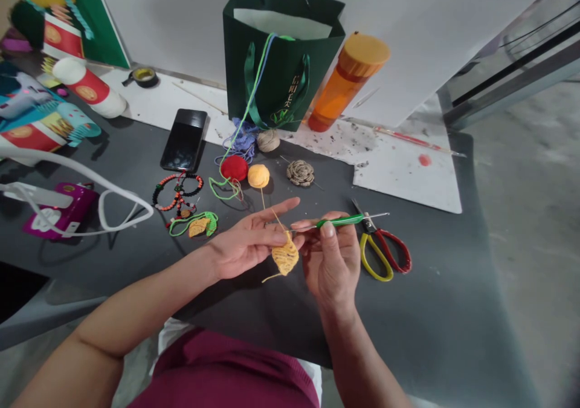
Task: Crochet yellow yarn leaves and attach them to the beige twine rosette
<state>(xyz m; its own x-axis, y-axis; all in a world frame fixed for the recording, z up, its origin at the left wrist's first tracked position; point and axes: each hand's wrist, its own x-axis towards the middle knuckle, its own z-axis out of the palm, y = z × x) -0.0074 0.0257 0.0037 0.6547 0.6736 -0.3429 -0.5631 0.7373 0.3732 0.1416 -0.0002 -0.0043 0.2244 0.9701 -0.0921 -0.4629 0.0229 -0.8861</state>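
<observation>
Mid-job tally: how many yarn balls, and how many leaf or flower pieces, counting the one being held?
Yarn balls (red ball, yellow ball, tan ball): 3
Leaf or flower pieces (held yellow leaf, yellow-green leaf, twine rose): 3
Total: 6

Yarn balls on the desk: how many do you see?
3: a red one and a yellow one side by side, a tan one behind them, by the green bag. Others may be hidden.

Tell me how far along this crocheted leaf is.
Done: a green-edged crocheted leaf lies on the table, apparently finished. In hand: the left hand holds a yellow crocheted leaf while the right hand works a green crochet hook. Left: its thread remains uncut, running to the yellow yarn ball; the scissors lie beside.
</observation>
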